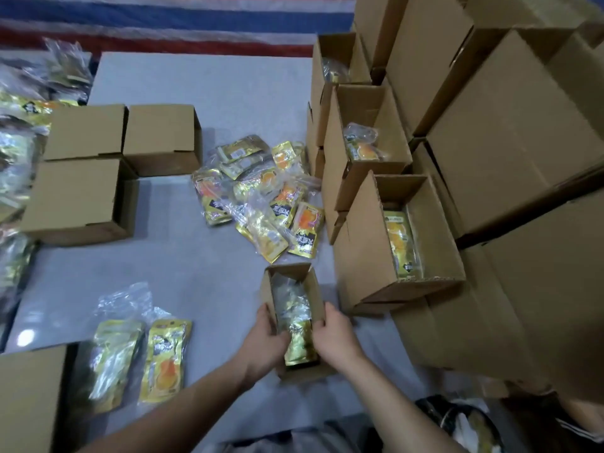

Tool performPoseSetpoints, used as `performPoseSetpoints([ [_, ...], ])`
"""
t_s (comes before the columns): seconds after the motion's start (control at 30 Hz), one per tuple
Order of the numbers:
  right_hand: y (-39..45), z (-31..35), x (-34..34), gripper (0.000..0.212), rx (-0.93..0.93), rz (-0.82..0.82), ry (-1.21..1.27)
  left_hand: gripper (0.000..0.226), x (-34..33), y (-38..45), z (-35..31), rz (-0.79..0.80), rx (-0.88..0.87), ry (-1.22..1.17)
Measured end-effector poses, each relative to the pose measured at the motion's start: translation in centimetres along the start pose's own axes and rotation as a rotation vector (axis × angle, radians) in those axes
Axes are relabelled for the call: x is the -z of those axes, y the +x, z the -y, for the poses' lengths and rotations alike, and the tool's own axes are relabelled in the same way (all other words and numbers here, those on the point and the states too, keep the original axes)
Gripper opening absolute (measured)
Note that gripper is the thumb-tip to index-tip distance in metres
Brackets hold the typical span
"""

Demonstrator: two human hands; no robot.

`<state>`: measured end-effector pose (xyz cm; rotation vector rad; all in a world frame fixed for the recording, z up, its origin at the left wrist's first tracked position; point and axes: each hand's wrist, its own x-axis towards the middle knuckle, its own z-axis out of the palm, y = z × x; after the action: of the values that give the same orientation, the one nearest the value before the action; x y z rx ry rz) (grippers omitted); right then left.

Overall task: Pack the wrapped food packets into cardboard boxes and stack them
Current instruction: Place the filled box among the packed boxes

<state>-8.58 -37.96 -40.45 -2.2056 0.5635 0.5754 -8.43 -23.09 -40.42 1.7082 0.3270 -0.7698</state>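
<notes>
Both hands, left [266,341] and right [333,338], curled around small open box [294,318], fingers pressing gold packets [299,341] inside. Risk: overstuffed wrapping springing up, blocking flaps, tipping box.

We are looking at a grey tabletop [183,266] carrying a loose heap of gold packets [261,197] at its middle. Three closed cardboard boxes [98,171] are sitting together toward the far left, two more packets [140,358] are lying near the front edge, and a small open box [295,318] is standing beside them.
</notes>
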Motion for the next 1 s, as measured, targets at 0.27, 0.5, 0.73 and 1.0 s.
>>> performPoseSetpoints([
  [0.27, -5.5, -7.4, 1.5, 0.019, -0.185, -0.044, 0.025, 0.031, -5.7, -3.3, 2.8, 0.153, 0.132, -0.069],
  [0.5, -6.1, -11.4, 6.5, 0.019, -0.32, -0.185, 0.043, 0.052, -12.3, -2.4, 0.4, 0.312, 0.13, -0.069],
  [0.73, -2.7, -11.3, 7.7, 0.026, -0.307, -0.24, 0.048, 0.019, -13.7, -0.1, -1.8, 0.284, 0.152, -0.035],
  [1.0, -0.9, -10.5, 9.2, 0.03, -0.308, -0.194, 0.041, 0.022, -13.7, 1.2, -3.1, 0.278, 0.157, -0.057],
])
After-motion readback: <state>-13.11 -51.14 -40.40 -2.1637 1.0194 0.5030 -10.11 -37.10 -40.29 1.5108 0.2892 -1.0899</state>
